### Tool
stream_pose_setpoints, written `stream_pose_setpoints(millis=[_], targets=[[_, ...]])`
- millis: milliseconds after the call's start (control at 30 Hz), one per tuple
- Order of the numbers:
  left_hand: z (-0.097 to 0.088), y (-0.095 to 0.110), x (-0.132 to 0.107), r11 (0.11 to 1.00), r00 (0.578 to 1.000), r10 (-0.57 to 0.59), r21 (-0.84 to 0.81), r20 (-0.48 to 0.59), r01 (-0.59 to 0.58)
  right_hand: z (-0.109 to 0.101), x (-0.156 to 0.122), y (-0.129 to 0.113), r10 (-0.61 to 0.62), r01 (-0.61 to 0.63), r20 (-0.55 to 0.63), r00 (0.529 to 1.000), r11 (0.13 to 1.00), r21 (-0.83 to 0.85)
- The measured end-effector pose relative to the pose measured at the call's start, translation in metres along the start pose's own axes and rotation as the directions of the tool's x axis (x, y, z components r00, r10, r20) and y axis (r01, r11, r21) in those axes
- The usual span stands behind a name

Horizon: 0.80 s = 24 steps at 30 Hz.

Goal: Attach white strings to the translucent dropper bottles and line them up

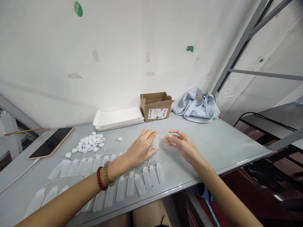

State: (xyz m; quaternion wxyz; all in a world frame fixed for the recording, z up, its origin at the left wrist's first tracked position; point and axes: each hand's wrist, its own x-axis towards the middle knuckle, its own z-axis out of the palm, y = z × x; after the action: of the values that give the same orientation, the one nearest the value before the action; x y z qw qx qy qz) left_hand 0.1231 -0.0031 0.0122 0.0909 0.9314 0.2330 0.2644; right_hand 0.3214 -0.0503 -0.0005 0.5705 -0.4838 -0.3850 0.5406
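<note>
Nearest the viewer, the front edge of a grey table (pixel 213 148) runs from lower left up to the right, with dark floor and furniture below it. Just inside that edge lie two rows of small clear plastic bottles (pixel 132 184), flat on their sides and close together, some joined by thin white strings.

Above the rows, two bare forearms reach in. The left hand (pixel 139 148), with a red bead bracelet and a coil band at the wrist, and the right hand (pixel 183 145) meet over the middle of the table. Between them they pinch one small clear bottle (pixel 158 142), the left fingers curled together on one side of it, the right thumb and forefinger closed on the other, the remaining right fingers spread loosely. Bare tabletop lies open to the right of the hands, up to the right edge.

To the left sit a heap of small white caps (pixel 91 142) and a phone (pixel 52 142) on a cable near the left edge.

Farther back, against the white wall, stand a stack of white paper bags (pixel 118 118), an open cardboard box (pixel 156 106) whose contents cannot be seen, and a crumpled pale blue cloth bag (pixel 196 107). A grey metal frame (pixel 239 50) rises at the right corner.
</note>
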Motion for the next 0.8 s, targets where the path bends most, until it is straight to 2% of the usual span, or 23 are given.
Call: stream_pose_setpoints(millis=[100,200,333,433,567,700,800], targets=[[-0.019,-0.005,-0.007,0.982,0.994,0.079,0.176,-0.071,-0.065,0.024,0.0,-0.01,-0.037,0.056,0.102,0.994,0.979,-0.195],[-0.038,-0.014,-0.017,0.943,0.985,0.119,0.324,-0.127,-0.072,0.061,0.006,-0.015,-0.134,0.218,0.266,0.954,0.923,-0.316],[-0.057,-0.025,-0.033,0.927,0.978,0.1,0.374,-0.183,-0.024,0.11,0.018,-0.015,-0.311,0.466,0.373,0.874,0.753,-0.464],[-0.064,-0.031,-0.042,0.929,0.969,0.089,0.371,-0.229,0.003,0.134,0.027,-0.012,-0.418,0.57,0.395,0.818,0.681,-0.459],[-0.065,-0.034,-0.053,0.937,0.965,0.063,0.347,-0.254,0.03,0.145,0.037,-0.001,-0.473,0.599,0.387,0.792,0.724,-0.342],[-0.068,-0.033,-0.064,0.966,0.99,0.004,0.256,-0.138,0.032,0.141,0.039,0.012,-0.409,0.521,0.399,0.821,0.823,-0.228],[-0.072,-0.029,-0.071,0.977,0.997,-0.061,0.203,-0.052,0.07,0.136,0.036,0.019,-0.374,0.488,0.401,0.836,0.842,-0.232]])
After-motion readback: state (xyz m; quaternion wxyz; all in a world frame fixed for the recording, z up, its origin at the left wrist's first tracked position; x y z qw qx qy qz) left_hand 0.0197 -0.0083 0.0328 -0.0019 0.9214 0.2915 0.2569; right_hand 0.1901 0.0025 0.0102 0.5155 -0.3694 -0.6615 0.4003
